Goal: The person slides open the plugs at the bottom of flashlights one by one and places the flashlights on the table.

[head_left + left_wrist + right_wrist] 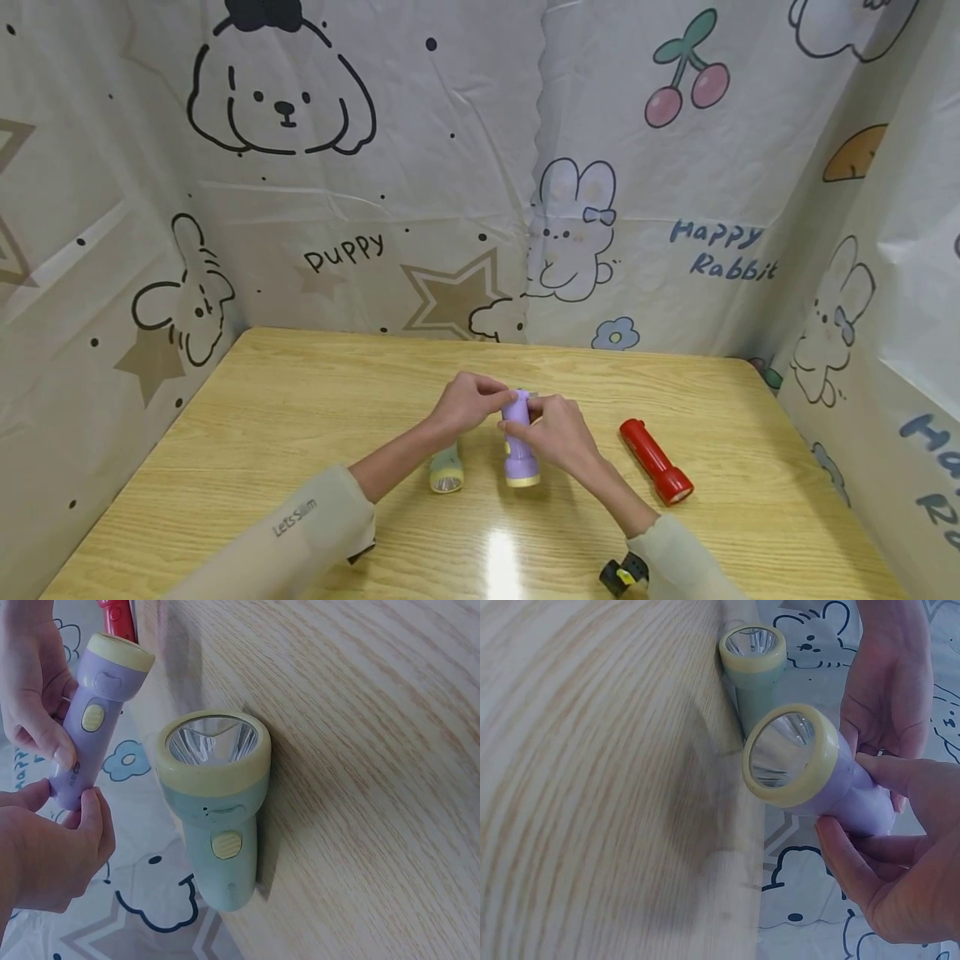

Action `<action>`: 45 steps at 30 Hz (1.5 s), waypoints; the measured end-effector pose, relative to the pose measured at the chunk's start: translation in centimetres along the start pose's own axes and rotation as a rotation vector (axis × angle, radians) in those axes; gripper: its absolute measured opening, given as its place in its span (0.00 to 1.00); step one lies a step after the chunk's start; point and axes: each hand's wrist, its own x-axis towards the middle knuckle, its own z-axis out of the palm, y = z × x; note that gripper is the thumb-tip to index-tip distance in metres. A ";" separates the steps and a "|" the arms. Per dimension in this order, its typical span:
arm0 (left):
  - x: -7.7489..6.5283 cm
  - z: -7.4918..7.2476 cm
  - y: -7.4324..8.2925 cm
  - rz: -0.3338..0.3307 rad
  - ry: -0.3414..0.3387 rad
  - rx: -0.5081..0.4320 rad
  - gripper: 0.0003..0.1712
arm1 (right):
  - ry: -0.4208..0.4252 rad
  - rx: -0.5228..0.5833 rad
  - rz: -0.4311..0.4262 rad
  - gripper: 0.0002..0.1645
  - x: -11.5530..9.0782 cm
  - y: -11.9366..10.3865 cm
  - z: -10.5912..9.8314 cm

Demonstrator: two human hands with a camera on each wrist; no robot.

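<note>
A purple flashlight (pixel 519 454) with a cream rim is held above the table between both hands, its lens end toward the near side. My left hand (pixel 467 403) pinches its tail end between thumb and fingers. Around its body, the right hand (pixel 561 432) grips with the thumb on one side and curled fingers on the other. In the left wrist view a cream switch (pixel 93 718) shows on the purple barrel. The right wrist view looks into its shiny lens (pixel 781 750). A pale green flashlight (pixel 225 787) lies on the table beside the left forearm, partly hidden by it in the head view.
To the right of the right hand lies a red flashlight (pixel 654 460), lens end nearer. All of this is on a light wooden table (pixel 315 375). A printed cloth (pixel 450 167) with cartoon drawings hangs behind it and along both sides.
</note>
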 end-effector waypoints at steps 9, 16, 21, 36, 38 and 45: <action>0.1 0.0 -0.2 -0.014 -0.018 0.022 0.15 | -0.018 0.003 0.035 0.16 0.1 0.5 0.5; 0.3 -0.2 -0.2 -0.004 -0.029 0.049 0.14 | -0.028 0.019 0.035 0.15 0.2 0.7 0.7; 0.4 -0.1 -0.2 0.003 -0.028 0.062 0.14 | -0.027 0.025 0.031 0.15 0.2 0.8 0.7; 1.0 0.2 -0.6 0.005 -0.040 0.086 0.13 | -0.022 0.042 0.065 0.16 0.2 1.0 1.0; 1.0 0.2 -0.6 0.005 -0.044 0.083 0.13 | -0.018 0.044 0.067 0.16 0.2 1.0 1.0; 1.1 0.3 -0.7 -0.002 -0.051 0.078 0.12 | -0.010 0.044 0.072 0.15 0.0 1.1 1.0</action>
